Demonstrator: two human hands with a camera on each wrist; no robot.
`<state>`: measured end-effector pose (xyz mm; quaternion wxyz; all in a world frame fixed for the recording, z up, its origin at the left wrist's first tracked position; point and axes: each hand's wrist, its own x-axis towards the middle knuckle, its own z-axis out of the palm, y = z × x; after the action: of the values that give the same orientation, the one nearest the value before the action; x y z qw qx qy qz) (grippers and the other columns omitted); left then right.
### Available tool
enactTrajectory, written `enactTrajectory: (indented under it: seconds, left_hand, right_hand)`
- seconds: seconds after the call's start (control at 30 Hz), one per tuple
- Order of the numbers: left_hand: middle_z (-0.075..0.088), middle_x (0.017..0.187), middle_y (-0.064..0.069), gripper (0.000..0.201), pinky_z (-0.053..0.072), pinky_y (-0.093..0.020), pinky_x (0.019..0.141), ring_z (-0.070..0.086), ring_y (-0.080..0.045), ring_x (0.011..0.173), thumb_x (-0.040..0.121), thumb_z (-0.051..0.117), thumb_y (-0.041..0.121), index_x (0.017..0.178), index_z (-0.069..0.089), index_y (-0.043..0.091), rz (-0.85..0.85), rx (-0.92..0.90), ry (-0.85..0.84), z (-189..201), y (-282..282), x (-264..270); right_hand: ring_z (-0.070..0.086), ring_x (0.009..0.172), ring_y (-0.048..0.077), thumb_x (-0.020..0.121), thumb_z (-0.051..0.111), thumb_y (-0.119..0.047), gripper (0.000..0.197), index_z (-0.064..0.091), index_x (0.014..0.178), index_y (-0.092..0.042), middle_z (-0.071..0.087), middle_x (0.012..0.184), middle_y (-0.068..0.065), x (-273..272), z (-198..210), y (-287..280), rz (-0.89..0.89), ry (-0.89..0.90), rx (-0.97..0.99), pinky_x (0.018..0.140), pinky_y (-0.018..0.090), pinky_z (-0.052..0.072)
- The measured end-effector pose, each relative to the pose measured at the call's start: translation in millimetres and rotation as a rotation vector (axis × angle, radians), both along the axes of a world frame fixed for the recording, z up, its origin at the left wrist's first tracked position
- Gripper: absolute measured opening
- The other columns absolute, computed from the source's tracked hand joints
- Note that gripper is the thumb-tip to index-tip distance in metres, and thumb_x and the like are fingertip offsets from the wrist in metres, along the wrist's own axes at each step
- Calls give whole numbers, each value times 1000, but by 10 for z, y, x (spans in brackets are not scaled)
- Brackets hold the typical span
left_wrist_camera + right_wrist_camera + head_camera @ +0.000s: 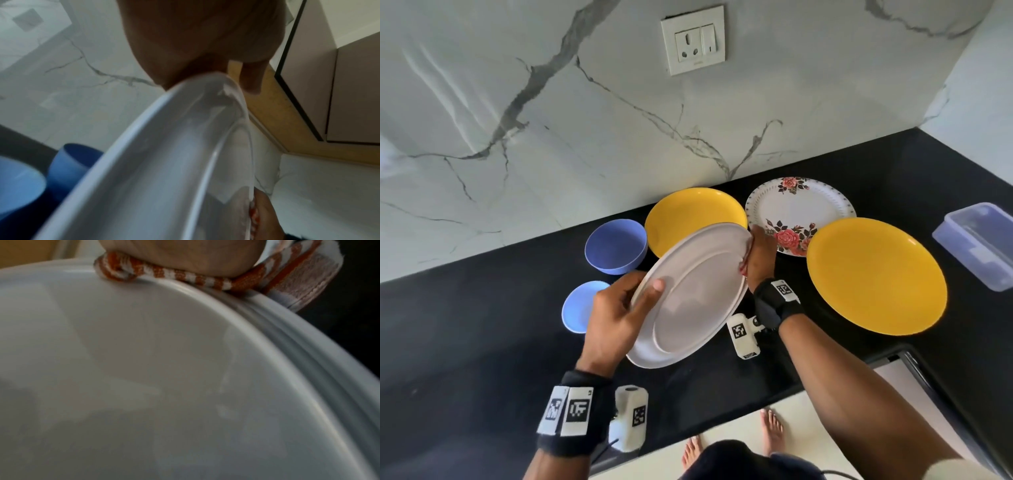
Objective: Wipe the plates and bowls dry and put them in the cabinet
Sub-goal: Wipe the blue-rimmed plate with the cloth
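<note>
White plate [697, 294] between both hands — cloth [185, 274] at rim

White plate [690, 294] over black surface [482, 342]; yellows, blues, florals around it.

Cloth [185, 276] on the white plate's rim: orange-and-white stripes. Behind the white plate, yellow plate [695, 212]; to its right a second yellow plate [876, 274]. Between the yellows, floral plate [799, 212]: white, pink-red roses, dark leaves, dotted rim. Left of the white plate, deep blue bowl [616, 246] and paler blue bowl [578, 308]. Wall [551, 120] white marble, grey veins. Far right, translucent bluish container [977, 240]. Wrist bands [777, 301] black with black-and-white square markers.
</note>
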<state>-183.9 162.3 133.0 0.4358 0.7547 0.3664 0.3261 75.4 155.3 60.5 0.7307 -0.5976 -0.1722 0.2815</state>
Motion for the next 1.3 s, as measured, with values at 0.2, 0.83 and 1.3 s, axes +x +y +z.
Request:
enactTrajectory:
  seconds: [0.2, 0.83, 1.3]
  left_hand:
    - [67, 78, 5, 51, 51, -43, 76, 64, -31, 86, 86, 46, 75, 90, 64, 27, -162, 101, 349, 306, 272, 385]
    - [37, 60, 10, 52, 28, -34, 60, 31, -15, 63, 89, 49, 63, 65, 40, 17, 211, -66, -2, -259, 57, 32]
    - [36, 67, 2, 43, 26, -37, 64, 30, -21, 70, 101, 57, 38, 63, 41, 22, 322, -359, -229, -468, 134, 89]
  right_hand:
    - [51, 42, 29, 102, 32, -43, 68, 45, 42, -14, 47, 38, 11, 3, 433, 175, 171, -651, -97, 53, 38, 45]
    - [51, 43, 13, 107, 34, -53, 71, 40, 45, -19, 48, 43, 0, -24, -395, -104, 25, -205, -486, 52, 28, 37]
    - [69, 60, 6, 100, 42, -60, 54, 73, 86, -18, 72, 71, -3, -438, 234, -235, 69, -348, -228, 58, 28, 56]
